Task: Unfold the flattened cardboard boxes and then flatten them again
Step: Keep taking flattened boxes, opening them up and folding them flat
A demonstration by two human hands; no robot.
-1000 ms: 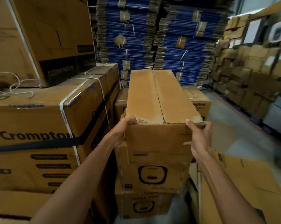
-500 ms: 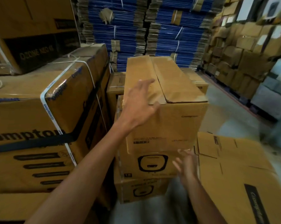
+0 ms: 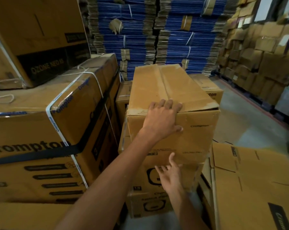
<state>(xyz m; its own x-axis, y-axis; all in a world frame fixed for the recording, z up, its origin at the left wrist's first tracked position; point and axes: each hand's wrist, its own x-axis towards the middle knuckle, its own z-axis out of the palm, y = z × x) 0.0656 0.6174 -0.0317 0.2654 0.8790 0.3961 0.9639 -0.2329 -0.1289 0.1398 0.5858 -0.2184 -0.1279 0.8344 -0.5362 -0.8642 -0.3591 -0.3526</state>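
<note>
An assembled brown cardboard box (image 3: pixel 172 90) with closed top flaps sits on top of a stack of printed boxes (image 3: pixel 150 206) in the centre. My left hand (image 3: pixel 163 120) lies over its near top edge, fingers on the top flaps and thumb against the front face. My right hand (image 3: pixel 169 173) is lower, fingers spread and straight, in front of the bottom part of the box's front face; contact is unclear. Flattened cardboard boxes (image 3: pixel 253 185) lie in a pile at the lower right.
Large strapped cartons (image 3: pixel 45 133) fill the left side, with another carton (image 3: pixel 32 30) on top. Tall stacks of blue flattened sheets (image 3: pixel 157 35) stand behind. Brown boxes (image 3: pixel 260 52) line the right wall beside a strip of grey floor (image 3: pixel 240 123).
Both hands let go of the box's near top corners. My left hand rose and came back down onto the near top edge; my right hand dropped to the lower front face.
</note>
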